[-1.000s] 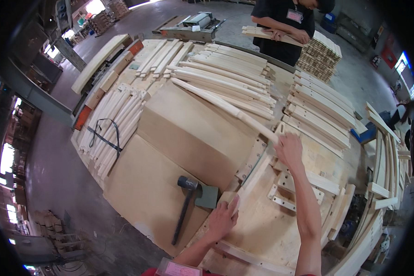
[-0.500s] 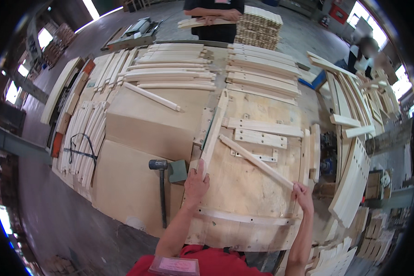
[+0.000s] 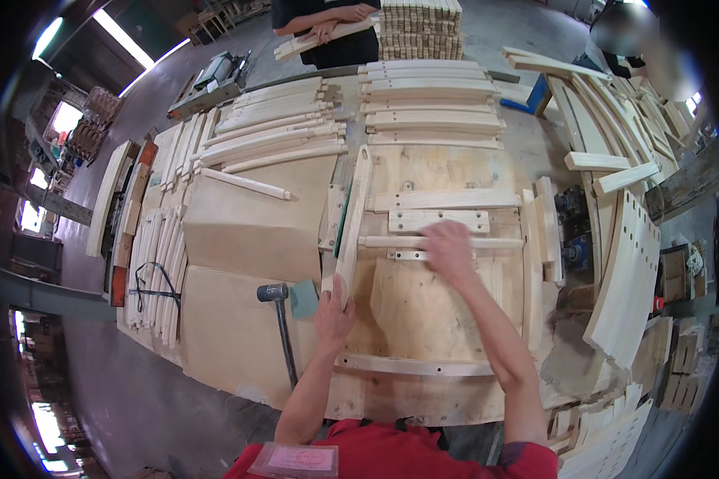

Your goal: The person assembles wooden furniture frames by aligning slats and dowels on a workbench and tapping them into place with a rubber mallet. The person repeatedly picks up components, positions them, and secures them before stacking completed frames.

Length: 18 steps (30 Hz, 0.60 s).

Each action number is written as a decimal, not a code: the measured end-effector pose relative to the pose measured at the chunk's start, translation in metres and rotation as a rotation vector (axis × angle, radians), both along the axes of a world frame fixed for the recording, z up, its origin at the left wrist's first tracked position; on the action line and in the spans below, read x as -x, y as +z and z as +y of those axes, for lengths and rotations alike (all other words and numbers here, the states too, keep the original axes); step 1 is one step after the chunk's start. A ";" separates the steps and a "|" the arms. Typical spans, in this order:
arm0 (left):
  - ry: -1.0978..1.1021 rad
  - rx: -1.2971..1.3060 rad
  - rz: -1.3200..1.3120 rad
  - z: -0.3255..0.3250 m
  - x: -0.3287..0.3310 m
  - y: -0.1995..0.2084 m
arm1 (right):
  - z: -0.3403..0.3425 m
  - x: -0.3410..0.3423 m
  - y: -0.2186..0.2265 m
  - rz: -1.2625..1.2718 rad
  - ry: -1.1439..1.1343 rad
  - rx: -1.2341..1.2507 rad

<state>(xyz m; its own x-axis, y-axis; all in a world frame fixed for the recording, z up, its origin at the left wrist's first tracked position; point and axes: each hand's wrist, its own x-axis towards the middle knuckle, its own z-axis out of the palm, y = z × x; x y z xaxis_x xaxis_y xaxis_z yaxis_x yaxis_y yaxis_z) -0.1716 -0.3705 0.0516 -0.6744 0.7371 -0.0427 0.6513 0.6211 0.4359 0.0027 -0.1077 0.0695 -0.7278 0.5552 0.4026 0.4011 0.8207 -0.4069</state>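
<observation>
My left hand is closed round the near end of a long wooden rail, which slants away from me on the plywood board. My right hand is smeared by motion, over a round-edged wooden slat. That slat lies crosswise, its left end against the long rail and its right end by the upright wooden piece. Whether my right fingers grip it cannot be seen. Just beyond lie a wider crosspiece and a short block with holes.
A black mallet lies beside a green block on brown cardboard. Stacked wooden slats line the far side. Strapped slats lie left. Leaning boards stand right. Across the table a person holds wood pieces.
My right hand has moved left and away from me. The slat has swung from a diagonal to lying crosswise between rail and upright piece. My left hand stays on the rail's near end.
</observation>
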 end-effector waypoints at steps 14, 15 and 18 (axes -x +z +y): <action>-0.003 -0.087 -0.005 0.013 0.022 -0.011 | -0.016 0.121 -0.035 -0.294 0.216 -0.110; 0.006 -0.079 -0.009 0.011 0.024 -0.012 | -0.019 0.122 -0.037 -0.300 0.222 -0.084; 0.008 -0.075 -0.047 0.013 0.022 -0.013 | -0.019 0.119 -0.044 -0.196 0.228 -0.075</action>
